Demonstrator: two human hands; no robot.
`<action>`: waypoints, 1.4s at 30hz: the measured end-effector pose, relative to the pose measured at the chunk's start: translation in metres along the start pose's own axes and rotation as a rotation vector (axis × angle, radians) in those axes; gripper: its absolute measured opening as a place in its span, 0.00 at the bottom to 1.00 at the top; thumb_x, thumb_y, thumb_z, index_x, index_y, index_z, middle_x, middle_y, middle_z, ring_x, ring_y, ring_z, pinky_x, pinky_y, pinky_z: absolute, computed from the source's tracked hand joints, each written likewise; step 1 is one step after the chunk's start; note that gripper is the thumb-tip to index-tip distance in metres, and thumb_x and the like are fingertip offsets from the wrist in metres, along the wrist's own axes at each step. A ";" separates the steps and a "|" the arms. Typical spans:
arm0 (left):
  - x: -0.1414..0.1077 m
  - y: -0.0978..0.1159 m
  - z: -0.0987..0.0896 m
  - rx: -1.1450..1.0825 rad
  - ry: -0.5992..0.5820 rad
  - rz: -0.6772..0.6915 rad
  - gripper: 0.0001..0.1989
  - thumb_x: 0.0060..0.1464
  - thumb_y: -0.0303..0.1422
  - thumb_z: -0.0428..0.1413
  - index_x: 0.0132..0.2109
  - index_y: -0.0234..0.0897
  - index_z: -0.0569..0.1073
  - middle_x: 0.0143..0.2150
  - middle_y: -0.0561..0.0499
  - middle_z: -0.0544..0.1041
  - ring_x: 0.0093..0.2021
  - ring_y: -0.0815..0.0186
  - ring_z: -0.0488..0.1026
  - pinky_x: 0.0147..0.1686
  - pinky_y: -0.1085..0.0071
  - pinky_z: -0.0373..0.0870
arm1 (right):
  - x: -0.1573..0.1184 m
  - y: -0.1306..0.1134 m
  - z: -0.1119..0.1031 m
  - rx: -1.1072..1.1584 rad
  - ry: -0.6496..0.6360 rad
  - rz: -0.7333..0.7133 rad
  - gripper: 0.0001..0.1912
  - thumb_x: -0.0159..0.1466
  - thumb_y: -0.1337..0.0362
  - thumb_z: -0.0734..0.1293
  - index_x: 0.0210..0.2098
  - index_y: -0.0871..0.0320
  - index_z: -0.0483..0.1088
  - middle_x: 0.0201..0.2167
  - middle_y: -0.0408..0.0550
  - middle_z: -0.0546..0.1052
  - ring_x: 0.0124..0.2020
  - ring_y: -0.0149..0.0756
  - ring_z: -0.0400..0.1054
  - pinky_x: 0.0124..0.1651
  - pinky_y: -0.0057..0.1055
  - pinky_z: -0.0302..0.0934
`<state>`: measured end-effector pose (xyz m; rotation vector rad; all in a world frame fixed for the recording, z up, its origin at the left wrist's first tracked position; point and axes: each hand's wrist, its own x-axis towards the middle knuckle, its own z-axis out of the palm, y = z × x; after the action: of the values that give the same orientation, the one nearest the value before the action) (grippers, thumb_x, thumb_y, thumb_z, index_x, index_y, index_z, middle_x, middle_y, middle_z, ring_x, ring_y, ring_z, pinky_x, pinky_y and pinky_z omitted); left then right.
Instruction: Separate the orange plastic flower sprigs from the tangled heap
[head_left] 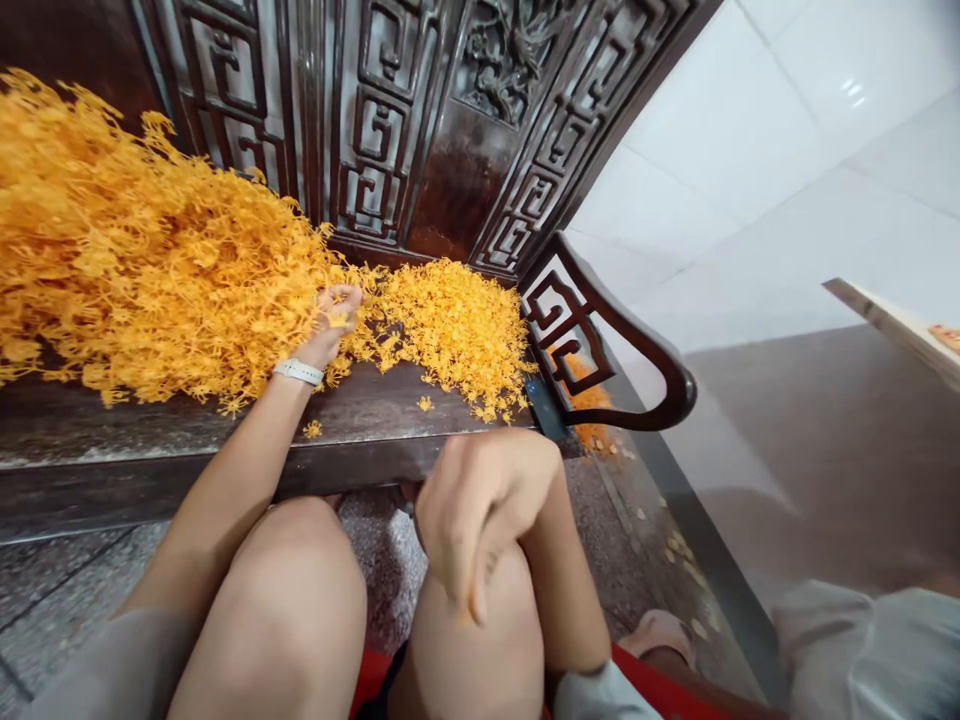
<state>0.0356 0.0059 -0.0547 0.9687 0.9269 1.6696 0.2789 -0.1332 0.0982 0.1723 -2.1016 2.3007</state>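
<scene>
My left hand [330, 325], with a pale band on its wrist, is at the right edge of a large heap of yellow-orange plastic flower pieces [165, 270]. Its fingers are curled, with some yellow pieces among them. To its right lies a smaller pile of loose yellow flower pieces [457, 325], flatter and finer than the heap. My right hand [487, 505] hangs above my right knee, wrist bent and fingers pointing down, pressed together. Whatever those fingers may hold is hidden from this side.
Both piles lie on a dark wooden bench [375, 405] with a carved lattice back and a curved armrest [637, 370]. A dark phone-like object [545, 408] sits by the armrest. Orange pieces [592, 410] lie beyond it on the floor. Another person's grey clothing [862, 650] shows at lower right.
</scene>
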 end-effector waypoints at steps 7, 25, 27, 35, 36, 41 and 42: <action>-0.005 0.016 0.011 -0.074 -0.029 -0.146 0.21 0.50 0.47 0.72 0.35 0.39 0.71 0.17 0.65 0.51 0.17 0.76 0.43 0.18 0.75 0.42 | 0.001 0.023 -0.064 0.295 1.231 -0.399 0.20 0.70 0.43 0.66 0.39 0.53 0.76 0.37 0.47 0.81 0.30 0.31 0.67 0.31 0.26 0.67; -0.040 0.013 0.036 -0.173 -0.650 -0.442 0.51 0.37 0.21 0.70 0.71 0.47 0.70 0.46 0.49 0.83 0.43 0.62 0.82 0.44 0.70 0.77 | 0.010 0.073 -0.083 -0.401 1.274 0.098 0.24 0.59 0.57 0.80 0.51 0.55 0.73 0.36 0.42 0.72 0.31 0.29 0.62 0.32 0.28 0.60; -0.042 0.014 0.036 -0.152 -0.698 -0.465 0.50 0.37 0.21 0.70 0.70 0.49 0.71 0.46 0.50 0.83 0.46 0.61 0.83 0.46 0.70 0.77 | 0.005 0.078 -0.087 -0.518 1.252 0.137 0.22 0.62 0.57 0.78 0.51 0.56 0.74 0.35 0.43 0.72 0.33 0.31 0.63 0.35 0.28 0.60; -0.034 0.017 0.034 -0.007 -0.627 -0.279 0.25 0.52 0.43 0.71 0.54 0.33 0.82 0.27 0.50 0.77 0.21 0.72 0.67 0.21 0.76 0.63 | 0.001 0.071 -0.083 -0.684 1.399 0.095 0.14 0.70 0.52 0.69 0.36 0.56 0.72 0.26 0.41 0.70 0.28 0.31 0.60 0.35 0.29 0.56; -0.033 0.016 0.035 0.011 -0.568 -0.223 0.24 0.52 0.45 0.72 0.49 0.32 0.83 0.23 0.51 0.74 0.18 0.75 0.60 0.18 0.76 0.55 | 0.002 0.067 -0.079 -0.659 1.400 0.062 0.16 0.70 0.51 0.70 0.35 0.56 0.72 0.26 0.41 0.70 0.29 0.31 0.61 0.36 0.29 0.56; -0.038 0.008 0.047 0.024 -0.484 -0.028 0.19 0.50 0.49 0.72 0.38 0.37 0.83 0.25 0.49 0.75 0.22 0.71 0.66 0.21 0.75 0.60 | 0.009 0.025 -0.048 -0.784 0.798 0.224 0.11 0.70 0.61 0.70 0.31 0.57 0.73 0.32 0.45 0.78 0.36 0.34 0.70 0.44 0.31 0.62; -0.039 0.004 0.049 0.047 -0.511 -0.023 0.19 0.51 0.50 0.71 0.38 0.38 0.84 0.25 0.49 0.75 0.22 0.70 0.65 0.21 0.74 0.60 | 0.011 0.014 -0.040 -0.793 0.679 0.273 0.10 0.69 0.65 0.70 0.30 0.57 0.72 0.31 0.44 0.78 0.35 0.34 0.71 0.45 0.30 0.63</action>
<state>0.0877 -0.0256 -0.0387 1.3293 0.6294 1.2907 0.2635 -0.0955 0.0816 -0.8098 -2.4680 1.1415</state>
